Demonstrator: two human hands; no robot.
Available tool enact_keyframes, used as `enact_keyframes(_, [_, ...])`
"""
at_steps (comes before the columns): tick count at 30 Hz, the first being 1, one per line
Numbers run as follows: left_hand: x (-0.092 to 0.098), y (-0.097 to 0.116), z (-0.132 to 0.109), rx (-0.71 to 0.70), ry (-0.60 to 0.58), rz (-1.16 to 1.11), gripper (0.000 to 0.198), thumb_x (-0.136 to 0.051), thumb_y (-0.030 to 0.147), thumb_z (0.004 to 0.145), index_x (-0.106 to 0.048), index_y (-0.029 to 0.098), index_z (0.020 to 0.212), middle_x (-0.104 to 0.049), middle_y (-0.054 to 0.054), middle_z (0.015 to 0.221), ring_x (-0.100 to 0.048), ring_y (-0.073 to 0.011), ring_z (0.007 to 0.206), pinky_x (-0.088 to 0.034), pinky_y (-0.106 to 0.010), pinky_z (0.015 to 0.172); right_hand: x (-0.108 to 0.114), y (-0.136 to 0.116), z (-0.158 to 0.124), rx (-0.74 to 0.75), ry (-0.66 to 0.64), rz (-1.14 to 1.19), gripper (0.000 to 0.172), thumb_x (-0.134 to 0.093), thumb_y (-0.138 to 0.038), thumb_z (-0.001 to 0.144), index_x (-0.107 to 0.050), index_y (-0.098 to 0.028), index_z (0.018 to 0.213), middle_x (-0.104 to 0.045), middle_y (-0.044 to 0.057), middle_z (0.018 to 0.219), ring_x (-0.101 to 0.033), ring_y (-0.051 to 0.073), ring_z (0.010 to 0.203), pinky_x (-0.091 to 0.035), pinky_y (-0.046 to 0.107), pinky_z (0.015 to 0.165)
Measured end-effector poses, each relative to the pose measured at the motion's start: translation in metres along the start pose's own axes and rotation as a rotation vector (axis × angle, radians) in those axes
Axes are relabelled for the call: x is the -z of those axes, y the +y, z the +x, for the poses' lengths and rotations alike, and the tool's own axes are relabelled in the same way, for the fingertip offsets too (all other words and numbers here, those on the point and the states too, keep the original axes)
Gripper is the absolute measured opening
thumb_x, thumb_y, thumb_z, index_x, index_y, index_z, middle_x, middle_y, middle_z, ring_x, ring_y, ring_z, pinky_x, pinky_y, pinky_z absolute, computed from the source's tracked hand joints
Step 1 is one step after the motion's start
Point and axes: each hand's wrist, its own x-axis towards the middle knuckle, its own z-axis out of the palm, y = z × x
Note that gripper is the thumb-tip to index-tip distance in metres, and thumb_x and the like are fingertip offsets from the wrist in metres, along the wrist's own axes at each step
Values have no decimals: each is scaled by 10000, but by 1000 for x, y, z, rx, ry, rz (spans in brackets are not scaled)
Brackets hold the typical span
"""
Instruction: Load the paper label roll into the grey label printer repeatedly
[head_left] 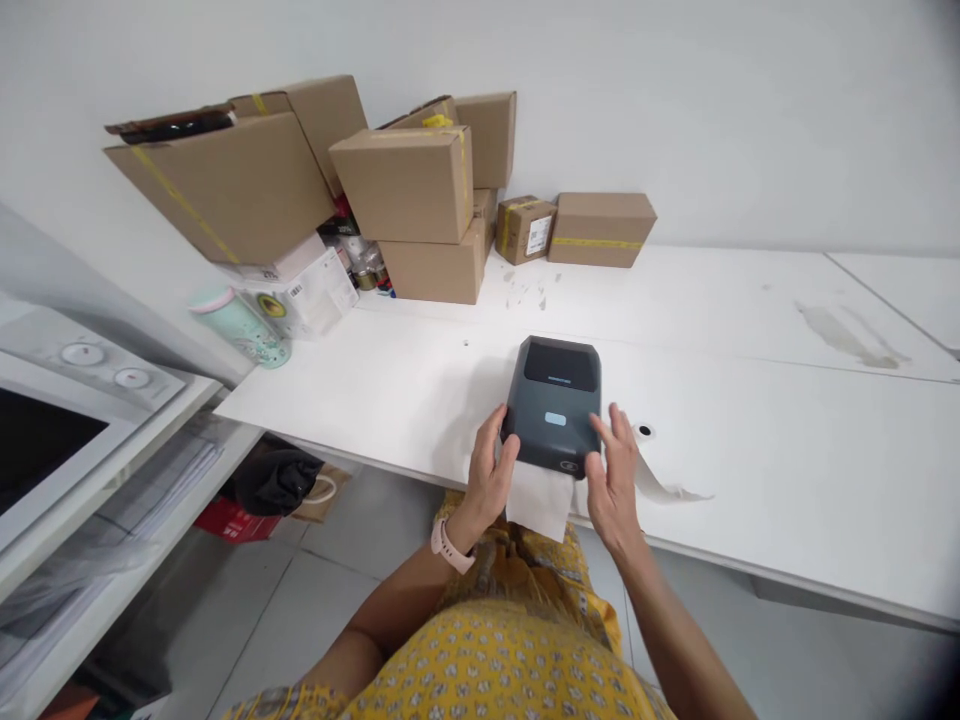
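Note:
A dark grey label printer (536,432) with a black window and a pale blue button sits near the table's front edge. White paper (541,505) hangs out from its front, over the edge. My left hand (487,487) holds the printer's left front corner, thumb on top and fingers along the side. At the right side, my right hand (616,490) has its fingers apart, with the fingertips and thumb at the printer's right front edge. To the right of that hand stands a small white paper roll (644,433), its loose strip (664,490) trailing on the table.
Taped cardboard boxes (405,185) are stacked at the back left of the white table (750,440); two smaller boxes (604,228) stand by the wall. A mint-green tumbler (244,327) leans near a white box (319,295). A microwave (90,390) sits on a shelf at left.

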Motion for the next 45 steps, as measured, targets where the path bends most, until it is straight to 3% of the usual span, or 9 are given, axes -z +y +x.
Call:
enact_keyframes(5, [-2,-1,1,33,-5,-33,556,-370,549,994,-419,270,1473,-391,-75,1578,-347,-233,1470,-334,-410,1205,-5,5,-24,-209,43,157,546,-283,-423,1031,-240,-312,1564,-271,83,1631,-229,283,1513,-222,638,1190])
enact_keyframes(17, [-5,1,11,-11,20,-64,587,-326,566,997,-466,227,1455,-410,-60,1568,-341,-226,1476,-258,-425,1246,-12,1,-21,-167,23,160,574,-178,-478,1037,-140,-318,1587,-219,71,1650,-220,271,1518,-217,627,1189])
enact_keyframes(21, [1,20,35,-100,43,-270,563,-331,557,997,-485,227,1426,-497,-69,1507,-451,-223,1408,-329,-420,1203,3,-10,20,-55,67,166,595,-179,-538,1021,-245,-303,1564,-303,76,1616,-279,291,1492,-246,594,1190])
enact_keyframes(25, [2,30,80,-140,61,-385,456,-456,483,966,-567,226,1326,-598,-79,1404,-511,-234,1357,-344,-411,1177,15,-22,95,153,124,152,595,-251,-561,1004,-267,-320,1548,-319,66,1594,-321,280,1466,-276,552,1189])
enact_keyframes(32, [-10,-12,122,95,-46,0,544,-591,131,767,-559,157,1309,-579,-140,1413,-531,-252,1326,-410,-380,1107,14,-18,206,153,202,45,631,-257,-577,998,-248,-254,1540,-357,106,1562,-330,242,1459,-291,501,1194])
enact_keyframes(37, [-13,-22,118,84,-115,235,658,-594,125,729,-505,194,1377,-613,-102,1384,-583,-258,1259,-455,-367,1043,14,-16,213,203,288,-151,682,-408,-523,970,-246,-188,1542,-246,168,1611,-264,314,1482,-278,558,1175])
enact_keyframes(39, [-13,-17,117,123,-115,325,652,-591,149,746,-496,191,1389,-640,-103,1348,-616,-257,1213,-475,-356,1010,10,-15,193,307,315,-210,568,-433,-423,974,-387,-163,1476,-388,181,1535,-353,311,1432,-313,538,1157])
enact_keyframes(42, [-14,-5,116,142,-109,428,583,-561,162,774,-537,206,1355,-680,-81,1286,-646,-250,1160,-489,-341,980,-3,-7,160,339,-79,-250,418,-445,-345,961,-560,-201,1336,-633,126,1296,-541,276,1264,-426,461,1079])
enact_keyframes(45, [-16,4,114,113,-111,536,573,-514,130,786,-547,215,1351,-672,-66,1302,-627,-256,1191,-470,-347,1012,-14,8,147,179,-656,-367,524,-510,-391,917,-510,-195,1402,-586,121,1397,-546,297,1278,-440,448,1067])
